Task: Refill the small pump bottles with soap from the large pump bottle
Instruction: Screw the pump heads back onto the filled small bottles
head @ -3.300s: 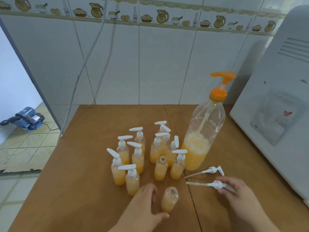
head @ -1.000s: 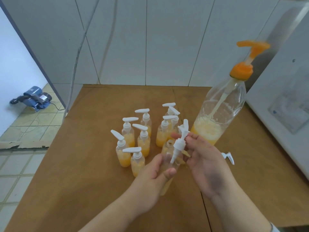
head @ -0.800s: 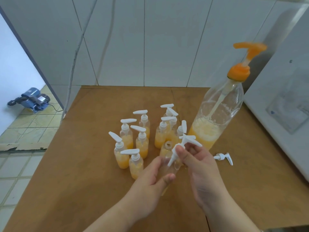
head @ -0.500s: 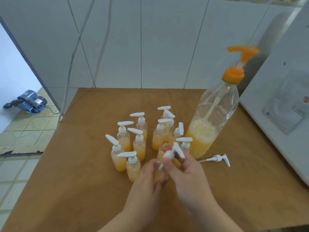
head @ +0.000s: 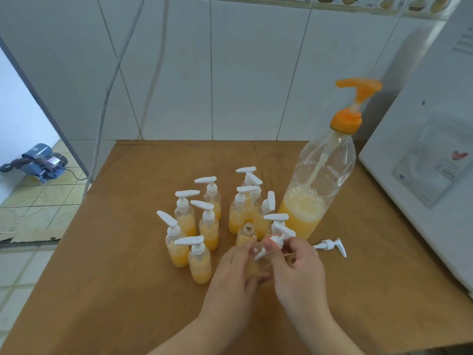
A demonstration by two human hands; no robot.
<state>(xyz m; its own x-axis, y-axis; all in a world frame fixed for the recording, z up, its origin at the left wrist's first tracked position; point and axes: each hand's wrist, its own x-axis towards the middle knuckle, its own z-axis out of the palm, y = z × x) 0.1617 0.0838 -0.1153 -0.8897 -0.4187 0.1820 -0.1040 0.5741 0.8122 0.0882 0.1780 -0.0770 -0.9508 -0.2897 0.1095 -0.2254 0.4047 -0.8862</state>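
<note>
**Listener:** On the table, what do you see?

**Operator:** On the brown wooden table (head: 107,290) I see a cluster of small clear plastic pump bottles (head: 204,226), each part full of orange-yellow soap and most capped with white pump heads. Just right of them stands the large clear plastic bottle with an orange pump top (head: 320,180), upright, with soap filling only its lowest part.

**Listener:** And the hands?

**Operator:** Both are at the near edge of the cluster. The left hand (head: 234,274) has its fingers curled round one small clear bottle (head: 252,266), holding it just above or on the table; I cannot tell which. The right hand (head: 297,267) pinches a white pump head with its dip tube (head: 275,242) between thumb and fingertips, right at that bottle's mouth. The tube slants down towards the neck, though I cannot tell whether it is inside yet.

**Listener:** Anything uncapped?

**Operator:** One small open-necked bottle (head: 246,235) stands just behind the hands, its mouth bare. A loose white pump head (head: 331,245) lies flat on the table, to the right of the hands and near the large bottle's base.

**Listener:** And around the table?

**Operator:** A white tiled wall (head: 230,73) stands behind, a white appliance (head: 422,175) sits at the right, and a blue pump motor (head: 38,162) rests on the tiled floor at far left.
</note>
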